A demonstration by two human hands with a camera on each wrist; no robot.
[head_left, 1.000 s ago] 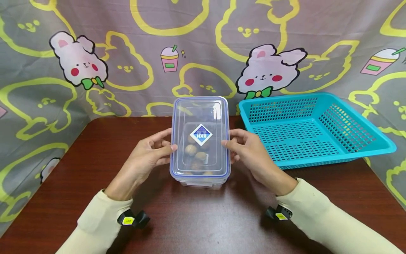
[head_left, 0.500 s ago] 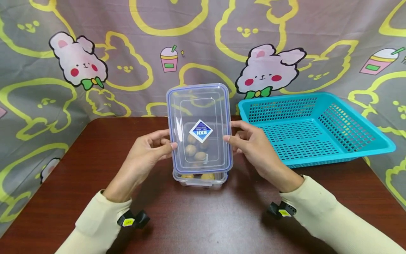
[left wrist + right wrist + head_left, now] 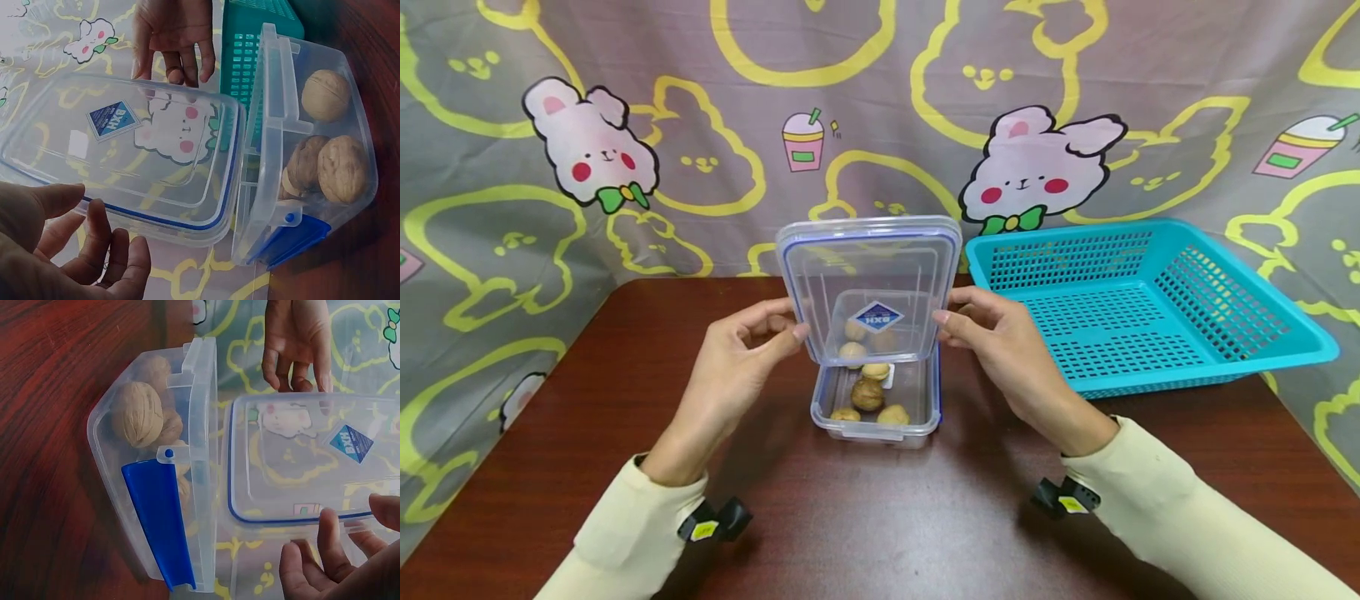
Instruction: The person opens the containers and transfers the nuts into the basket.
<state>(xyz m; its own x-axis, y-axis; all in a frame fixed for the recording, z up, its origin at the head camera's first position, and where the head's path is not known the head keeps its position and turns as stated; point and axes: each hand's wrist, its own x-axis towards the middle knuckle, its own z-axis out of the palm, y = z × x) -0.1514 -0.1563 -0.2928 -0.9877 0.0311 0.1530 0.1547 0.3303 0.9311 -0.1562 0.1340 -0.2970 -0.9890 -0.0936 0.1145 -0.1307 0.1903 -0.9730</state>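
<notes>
A clear plastic lid [image 3: 891, 258] with a blue seal and a diamond-shaped label stands tilted above a clear food box [image 3: 872, 432]. My left hand [image 3: 726, 362] pinches the lid's left edge between thumb and fingers. At the opposite edge, my right hand [image 3: 1003, 346] pinches it the same way. Inside the box on the table lie several walnuts, such as a darker walnut [image 3: 868, 393]; those farther back show through the lid. Blue side clasps hang down from the box, one clasp [image 3: 159, 519] plain in the right wrist view.
A turquoise perforated basket [image 3: 1210, 371] stands at the back right of the dark brown table [image 3: 910, 533]. Behind it hangs a cloth [image 3: 880, 108] printed with rabbits and drink cups.
Both hands have lifted the lid off the box and tipped it, its near edge now raised and set back over the box. The walnuts at the front are uncovered.
</notes>
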